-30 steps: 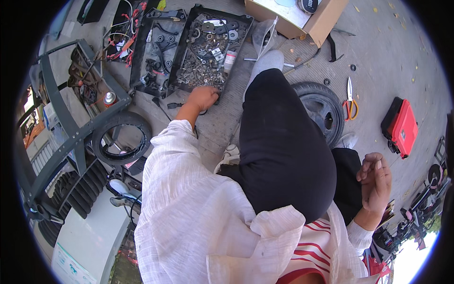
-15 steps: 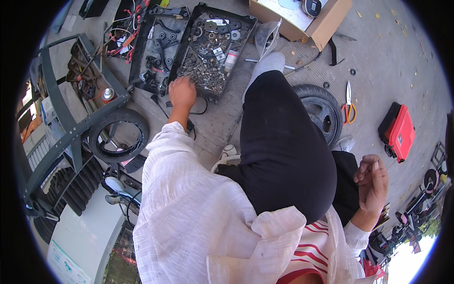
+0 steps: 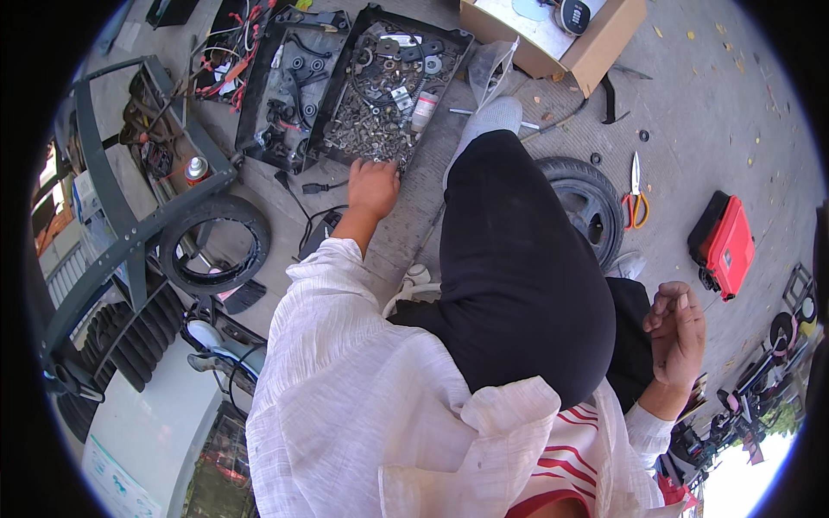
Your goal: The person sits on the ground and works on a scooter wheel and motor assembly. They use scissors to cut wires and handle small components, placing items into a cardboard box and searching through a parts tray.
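Observation:
My left hand (image 3: pixel 374 186) reaches to the near edge of a black tray (image 3: pixel 448 97) full of loose metal hardware (image 3: pixel 367 129). Its fingers bend down at the rim, the tips hidden, so I cannot tell whether they grip anything. A white bottle with a red label (image 3: pixel 424 112) lies on the hardware. Just below the left hand is a black power cord and plug (image 3: pixel 316 187). At the right, beside my dark trouser leg, my right hand (image 3: pixel 678 332) is raised with fingers curled together towards the thumb; anything between them is too small to make out.
A second black tray (image 3: pixel 275 78) with levers adjoins the first. A cardboard box (image 3: pixel 596 52) stands far off. Right of my leg are a wheel (image 3: pixel 583 203), orange-handled scissors (image 3: pixel 637 203) and a red case (image 3: pixel 731 246). A tyre (image 3: pixel 177 250) and metal frame (image 3: pixel 112 186) stand left.
My left hand has moved right along the tray's near edge, from its left corner towards the right one, uncovering the plug. My right hand stays curled in nearly the same place.

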The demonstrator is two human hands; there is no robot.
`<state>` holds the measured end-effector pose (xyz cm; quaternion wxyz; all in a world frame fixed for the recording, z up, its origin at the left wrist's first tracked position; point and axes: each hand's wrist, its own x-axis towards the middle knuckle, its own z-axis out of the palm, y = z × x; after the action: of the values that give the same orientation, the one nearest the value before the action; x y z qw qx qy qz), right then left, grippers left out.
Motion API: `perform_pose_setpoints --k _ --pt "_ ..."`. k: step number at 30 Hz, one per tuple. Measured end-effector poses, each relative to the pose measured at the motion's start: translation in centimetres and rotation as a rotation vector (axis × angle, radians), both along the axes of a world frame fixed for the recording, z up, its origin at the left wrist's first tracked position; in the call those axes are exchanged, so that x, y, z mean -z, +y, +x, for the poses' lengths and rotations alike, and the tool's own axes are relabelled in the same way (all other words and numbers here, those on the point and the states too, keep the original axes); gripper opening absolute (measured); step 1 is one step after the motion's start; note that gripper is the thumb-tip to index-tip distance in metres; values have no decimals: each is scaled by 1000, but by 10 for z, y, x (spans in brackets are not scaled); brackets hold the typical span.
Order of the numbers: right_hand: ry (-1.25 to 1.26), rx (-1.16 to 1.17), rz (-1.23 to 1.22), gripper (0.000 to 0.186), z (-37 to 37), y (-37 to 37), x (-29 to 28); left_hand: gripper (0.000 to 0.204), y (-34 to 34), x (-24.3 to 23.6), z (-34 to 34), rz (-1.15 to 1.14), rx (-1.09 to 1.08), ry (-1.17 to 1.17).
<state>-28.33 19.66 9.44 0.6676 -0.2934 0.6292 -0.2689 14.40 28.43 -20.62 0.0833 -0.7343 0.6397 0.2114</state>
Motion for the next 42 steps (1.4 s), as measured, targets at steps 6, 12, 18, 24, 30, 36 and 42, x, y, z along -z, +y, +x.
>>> perform_pose_setpoints --k 6,12,18,24,30,36,42 --pt "-1 0 -8 32 0 0 0 26 7 -11 -8 -111 -27 -64" --pt "-2 8 -7 32 -1 1 -1 24 14 -12 -4 -259 11 -28" --pt "-2 7 -8 32 -3 2 0 28 -4 -12 -1 41 -51 -29" --pt "-5 2 -10 32 -2 1 0 49 -25 1 8 255 -165 -184" --pt "-10 -2 -1 32 -2 3 1 51 -28 -5 0 410 1 -59" --pt "-16 -2 -8 32 -2 3 1 49 -34 -22 1 529 59 97" --pt "-11 -12 1 33 -2 1 3 49 -26 20 -5 209 -271 -45"
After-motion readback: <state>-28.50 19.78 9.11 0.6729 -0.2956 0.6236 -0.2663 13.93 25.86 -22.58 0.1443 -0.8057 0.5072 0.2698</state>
